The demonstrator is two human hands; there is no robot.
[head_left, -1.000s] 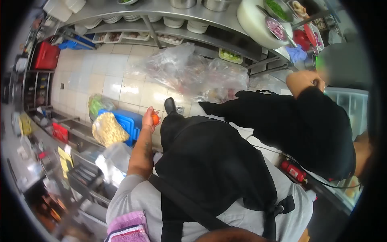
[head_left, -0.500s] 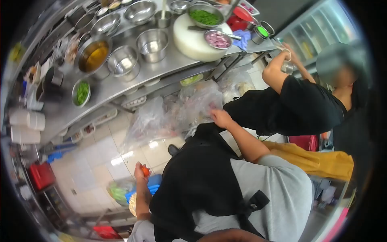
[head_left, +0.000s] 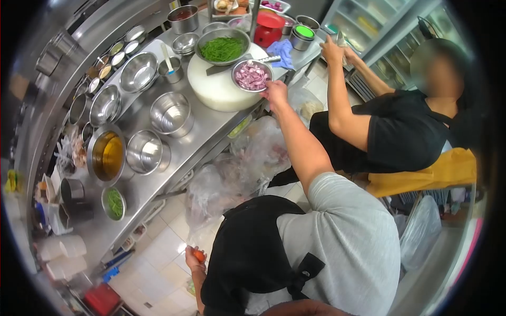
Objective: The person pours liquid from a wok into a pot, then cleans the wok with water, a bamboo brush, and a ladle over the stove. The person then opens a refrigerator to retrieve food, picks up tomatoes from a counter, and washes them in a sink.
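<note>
My right hand [head_left: 276, 95] reaches out to a small metal bowl [head_left: 236, 84] at the edge of a thick round white chopping board [head_left: 203, 87]. Its fingers are closed at the bowl's near rim. Cut purple shallots [head_left: 251, 77] fill the bowl. A cleaver [head_left: 219, 68] lies partly under a larger bowl of green chopped vegetables [head_left: 223, 48] on the board. Low over the floor, my left hand [head_left: 193, 258] is curled around a small orange-red item [head_left: 198, 255], whose kind I cannot make out.
Empty metal pots [head_left: 171, 114] and a pan of yellow-brown liquid [head_left: 108, 155] stand on the steel counter [head_left: 174, 152]. Clear plastic bags [head_left: 258, 145] sit on the floor against it. To the right, a co-worker [head_left: 369, 126] in black stands close, both hands raised.
My right hand has moved from low by the plastic bags up to the bowl of shallots and closed at its rim. The left still holds the orange-red item. My view has turned.
</note>
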